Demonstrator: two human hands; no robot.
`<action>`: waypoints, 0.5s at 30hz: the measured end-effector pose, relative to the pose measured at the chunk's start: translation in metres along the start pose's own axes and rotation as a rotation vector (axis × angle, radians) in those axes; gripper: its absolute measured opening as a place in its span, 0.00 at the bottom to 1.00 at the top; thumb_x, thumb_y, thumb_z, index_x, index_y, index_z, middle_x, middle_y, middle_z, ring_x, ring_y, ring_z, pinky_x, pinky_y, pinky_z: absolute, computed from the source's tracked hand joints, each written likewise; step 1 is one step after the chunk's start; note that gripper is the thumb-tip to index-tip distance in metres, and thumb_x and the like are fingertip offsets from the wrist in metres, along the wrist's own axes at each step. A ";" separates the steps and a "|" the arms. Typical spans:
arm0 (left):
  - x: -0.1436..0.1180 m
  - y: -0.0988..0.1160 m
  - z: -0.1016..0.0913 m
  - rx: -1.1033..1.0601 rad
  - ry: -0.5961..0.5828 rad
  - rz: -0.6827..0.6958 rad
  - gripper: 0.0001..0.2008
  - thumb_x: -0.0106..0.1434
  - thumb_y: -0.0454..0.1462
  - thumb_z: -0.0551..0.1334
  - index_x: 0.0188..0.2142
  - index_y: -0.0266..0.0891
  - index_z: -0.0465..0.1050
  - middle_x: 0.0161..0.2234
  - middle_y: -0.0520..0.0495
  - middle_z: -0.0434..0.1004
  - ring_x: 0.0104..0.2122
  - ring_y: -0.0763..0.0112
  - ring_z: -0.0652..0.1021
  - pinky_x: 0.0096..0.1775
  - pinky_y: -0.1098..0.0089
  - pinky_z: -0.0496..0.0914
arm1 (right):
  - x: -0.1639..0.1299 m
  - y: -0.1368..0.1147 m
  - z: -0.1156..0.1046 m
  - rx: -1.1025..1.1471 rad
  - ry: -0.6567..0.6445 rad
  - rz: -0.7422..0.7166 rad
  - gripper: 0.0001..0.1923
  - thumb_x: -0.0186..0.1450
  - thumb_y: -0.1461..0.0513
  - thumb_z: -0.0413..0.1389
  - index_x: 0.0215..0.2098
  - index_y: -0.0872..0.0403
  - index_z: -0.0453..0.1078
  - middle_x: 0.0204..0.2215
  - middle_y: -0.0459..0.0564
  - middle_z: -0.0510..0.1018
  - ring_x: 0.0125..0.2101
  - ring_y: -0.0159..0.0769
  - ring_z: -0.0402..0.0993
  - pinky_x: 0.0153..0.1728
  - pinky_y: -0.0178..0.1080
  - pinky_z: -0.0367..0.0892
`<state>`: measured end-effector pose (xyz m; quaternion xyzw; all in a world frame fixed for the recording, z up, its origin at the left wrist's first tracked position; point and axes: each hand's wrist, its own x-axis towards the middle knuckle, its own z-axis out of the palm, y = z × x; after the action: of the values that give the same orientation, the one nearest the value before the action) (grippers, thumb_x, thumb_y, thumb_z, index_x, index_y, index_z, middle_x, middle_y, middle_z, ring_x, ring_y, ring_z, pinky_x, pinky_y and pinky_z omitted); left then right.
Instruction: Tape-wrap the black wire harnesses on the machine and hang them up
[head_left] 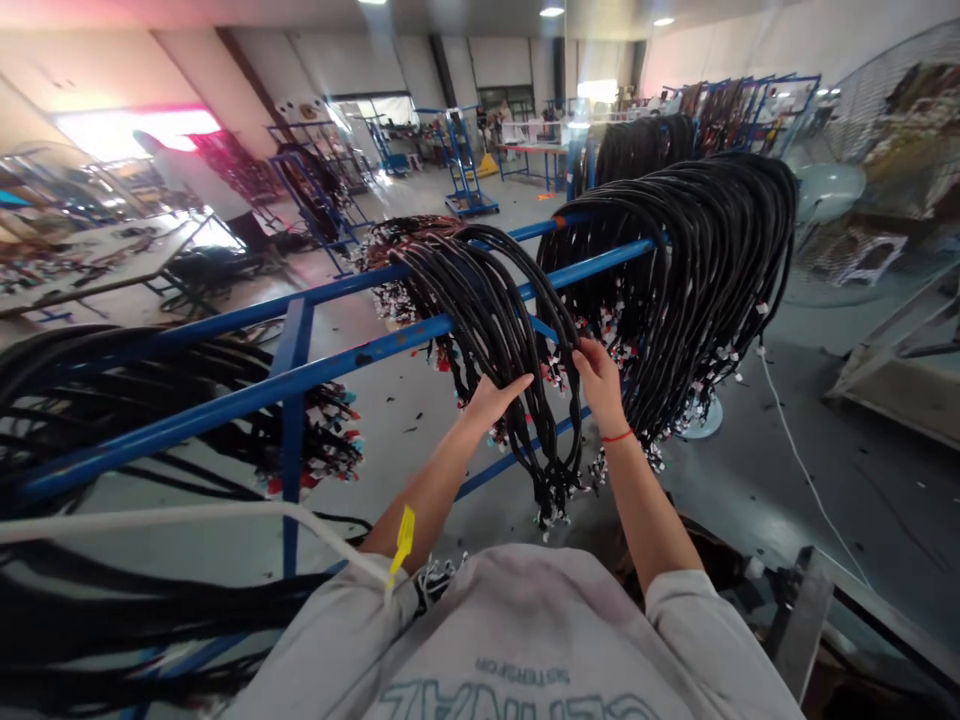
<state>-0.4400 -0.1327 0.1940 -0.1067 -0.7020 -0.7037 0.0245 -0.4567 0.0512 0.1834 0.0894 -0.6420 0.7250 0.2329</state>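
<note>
A bunch of black wire harnesses (487,290) hangs over the two blue rails (409,338) of a rack, its lower ends carrying small white connectors. My left hand (491,402) is at the bunch's near left side, the thumb laid across the front of the cables and the fingers hidden behind them. At the right edge of the same bunch, my right hand (598,378) has its thumb and fingers closed around a black cable strand. A red string circles my right wrist.
A dense row of black harnesses (697,270) hangs close on the right. More cables (150,400) hang at left, near a white tube (225,512) with a yellow tag. A fan (831,192) and white cord (802,460) are at right. A person (199,180) stands far left.
</note>
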 end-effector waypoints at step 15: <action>-0.003 -0.013 -0.013 0.144 -0.015 0.110 0.23 0.58 0.52 0.65 0.44 0.38 0.76 0.43 0.39 0.81 0.46 0.52 0.79 0.45 0.55 0.76 | 0.007 -0.005 0.002 -0.155 -0.023 0.058 0.18 0.59 0.47 0.59 0.29 0.52 0.66 0.20 0.41 0.65 0.22 0.30 0.60 0.25 0.34 0.60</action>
<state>-0.4412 -0.1456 0.1806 -0.1482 -0.7440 -0.6482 0.0656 -0.4606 0.0509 0.1912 0.0609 -0.7009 0.6786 0.2109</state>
